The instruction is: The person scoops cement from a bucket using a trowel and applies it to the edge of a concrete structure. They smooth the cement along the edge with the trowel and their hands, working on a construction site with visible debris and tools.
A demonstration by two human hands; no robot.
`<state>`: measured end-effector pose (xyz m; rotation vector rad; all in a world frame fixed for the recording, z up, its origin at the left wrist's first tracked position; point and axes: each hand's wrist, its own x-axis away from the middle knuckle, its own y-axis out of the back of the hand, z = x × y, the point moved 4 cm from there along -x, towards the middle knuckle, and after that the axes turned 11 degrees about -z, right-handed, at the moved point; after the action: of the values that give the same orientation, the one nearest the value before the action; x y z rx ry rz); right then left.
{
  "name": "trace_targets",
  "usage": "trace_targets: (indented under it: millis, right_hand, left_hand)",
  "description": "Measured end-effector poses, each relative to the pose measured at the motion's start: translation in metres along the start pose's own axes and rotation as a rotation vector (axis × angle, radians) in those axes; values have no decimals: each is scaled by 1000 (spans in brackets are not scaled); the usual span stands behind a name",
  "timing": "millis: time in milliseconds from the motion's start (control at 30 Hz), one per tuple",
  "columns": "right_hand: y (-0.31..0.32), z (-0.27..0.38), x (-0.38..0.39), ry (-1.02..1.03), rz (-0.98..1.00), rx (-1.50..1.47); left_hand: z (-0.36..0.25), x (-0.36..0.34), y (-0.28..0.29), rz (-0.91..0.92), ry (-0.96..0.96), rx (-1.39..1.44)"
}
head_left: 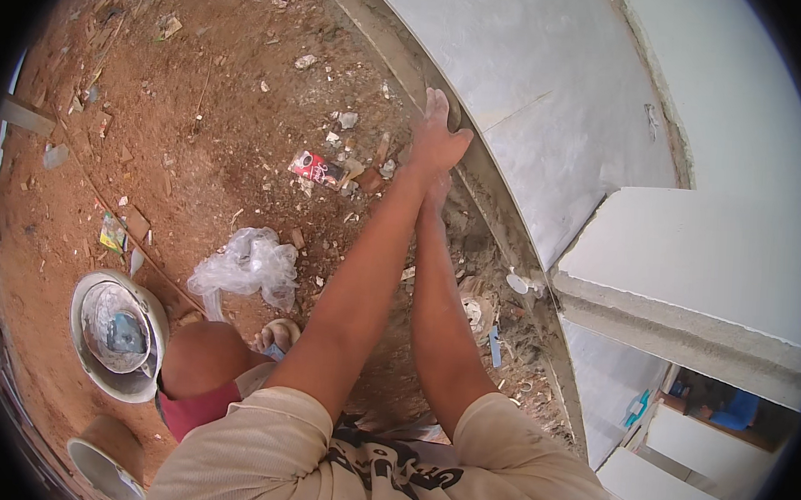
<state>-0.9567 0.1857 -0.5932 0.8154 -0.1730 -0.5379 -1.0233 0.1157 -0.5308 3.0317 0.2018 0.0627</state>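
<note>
My left hand reaches forward to the narrow grey cement ledge along the base of the wall. Its fingers are stretched out toward the ledge's edge, and the thumb stands apart on the right. I see nothing held in it, though its palm side is hidden. My right hand lies under the left wrist where the forearms cross; only a bit near its wrist shows, its fingers covered. Beyond the ledge is a smooth, pale grey surface.
Reddish soil with rubble lies left, with a red packet and a clear plastic bag. A round bucket and a tub stand lower left, near my bent knee. A white fitting juts out by the ledge.
</note>
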Motion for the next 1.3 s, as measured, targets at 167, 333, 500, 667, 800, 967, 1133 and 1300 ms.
trace_targets:
  millis: [167, 333, 500, 667, 800, 967, 1133, 1300]
  right_hand:
    - [42, -13, 20, 290, 54, 183]
    - [78, -57, 42, 87, 66, 214]
    - [105, -109, 73, 132, -8, 228]
    - [126, -90, 99, -24, 24, 213]
    - [116, -39, 110, 69, 38, 225]
    - [62, 24, 85, 231, 143, 118]
    - [-2, 112, 45, 284, 296, 144]
    - [-61, 179, 4, 259, 273, 172]
  left_hand:
    - [2, 33, -21, 1, -8, -5]
    - [-9, 86, -45, 42, 39, -2]
    - [-20, 139, -62, -48, 112, 3]
    - [-4, 131, -37, -222, 331, 128]
    - [-17, 43, 33, -673, 137, 85]
    - [4, -111, 177, -828, 69, -112]
    - [101, -172, 368, -729, 96, -874]
    - [176, -131, 492, -856, 181, -1115]
